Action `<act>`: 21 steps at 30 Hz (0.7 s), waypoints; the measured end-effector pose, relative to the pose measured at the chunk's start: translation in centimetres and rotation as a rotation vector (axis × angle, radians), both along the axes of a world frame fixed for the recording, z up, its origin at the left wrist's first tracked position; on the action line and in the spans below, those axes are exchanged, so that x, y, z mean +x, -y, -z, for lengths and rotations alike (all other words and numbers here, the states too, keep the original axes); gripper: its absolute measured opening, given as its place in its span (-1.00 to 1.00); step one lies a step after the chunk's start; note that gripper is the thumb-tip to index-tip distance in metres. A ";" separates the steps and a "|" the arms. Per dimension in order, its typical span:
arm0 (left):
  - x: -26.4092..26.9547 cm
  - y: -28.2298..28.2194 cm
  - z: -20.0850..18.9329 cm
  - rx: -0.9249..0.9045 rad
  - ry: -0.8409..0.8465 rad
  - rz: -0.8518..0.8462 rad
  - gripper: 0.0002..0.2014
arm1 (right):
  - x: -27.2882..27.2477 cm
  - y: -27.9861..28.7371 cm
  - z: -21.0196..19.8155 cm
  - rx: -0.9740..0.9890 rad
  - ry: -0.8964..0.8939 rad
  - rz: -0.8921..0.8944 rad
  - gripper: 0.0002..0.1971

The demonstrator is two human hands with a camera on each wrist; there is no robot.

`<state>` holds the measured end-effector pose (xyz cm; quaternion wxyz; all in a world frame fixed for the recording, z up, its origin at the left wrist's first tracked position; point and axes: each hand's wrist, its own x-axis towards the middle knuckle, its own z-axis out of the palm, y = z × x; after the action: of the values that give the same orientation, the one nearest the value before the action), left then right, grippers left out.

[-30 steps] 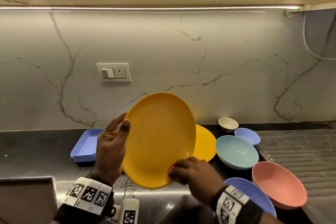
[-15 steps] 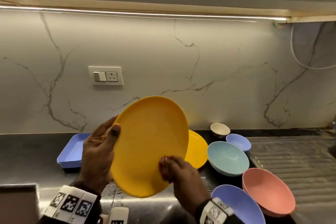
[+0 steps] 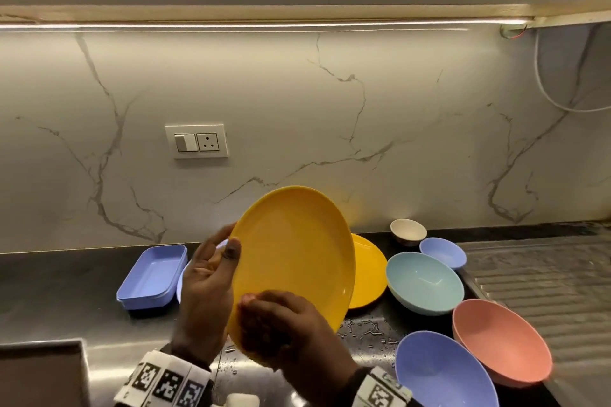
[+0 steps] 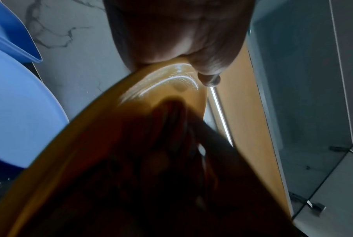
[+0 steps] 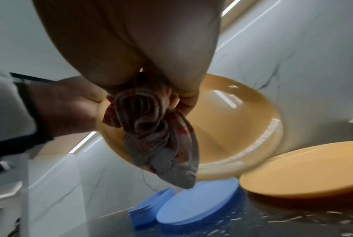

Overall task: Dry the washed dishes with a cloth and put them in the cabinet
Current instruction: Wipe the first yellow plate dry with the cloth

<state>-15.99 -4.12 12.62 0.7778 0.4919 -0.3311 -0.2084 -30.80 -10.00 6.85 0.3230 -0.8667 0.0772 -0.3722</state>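
**A:** Start at the left. What sits left of the held yellow plate [image 3: 294, 261]?

**B:** A blue rectangular tray [image 3: 150, 276] on the dark counter [image 3: 59, 291], well to the plate's left, and just beside the tray a flat blue lid [image 5: 198, 202], which the head view mostly hides behind the left hand [image 3: 206, 287].

**A:** And that hand?

**B:** It grips the plate's left rim, thumb curled over the front face and fingers behind the rim. The plate is off the counter, tilted nearly upright, its face towards the person.

**A:** The right hand [image 3: 284, 330]?

**B:** At the plate's lower edge, fingers curled tight round a bunched reddish-grey cloth [image 5: 155, 133] that is against the plate's face. From the right wrist, the cloth's loose end hangs below the rim.

**A:** Right of the plate?

**B:** A second yellow plate [image 3: 368, 274] lies flat just behind it. Next comes a pale blue bowl [image 3: 425, 282], with a small cream bowl [image 3: 408, 231] and a small lilac bowl [image 3: 443, 253] behind that, near the marble wall [image 3: 330, 109]. Nearer the person, below and right of the held plate, are a large lilac bowl [image 3: 443, 373] and a pink bowl [image 3: 499, 340], touching. Water drops lie on the counter just under the plate's right edge.
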 end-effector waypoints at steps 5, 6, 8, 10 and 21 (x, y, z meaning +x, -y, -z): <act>0.1 -0.2 -0.7 0.003 0.036 -0.063 -0.55 | -0.6 -1.2 2.9 -0.219 -0.190 0.023 -0.64; 0.6 -0.4 -0.6 0.001 0.034 -0.051 -0.37 | -1.5 -0.8 3.9 -0.279 -0.256 0.069 -0.66; 1.4 -0.9 -0.5 0.015 0.022 -0.030 -0.14 | -3.2 0.7 5.1 -0.256 -0.354 0.071 -0.64; 2.0 -1.4 -0.5 0.014 0.015 -0.024 -0.11 | -4.8 2.6 4.5 -0.113 -0.375 0.063 -0.45; 0.9 -1.0 -0.4 0.202 0.143 0.096 -0.68 | 0.5 6.3 -9.4 -0.574 -0.033 0.363 -0.54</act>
<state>-15.09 -3.17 12.99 0.6877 0.5650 -0.3862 -0.2423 -30.28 -16.26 16.22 -0.0071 -0.9003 0.1275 -0.4161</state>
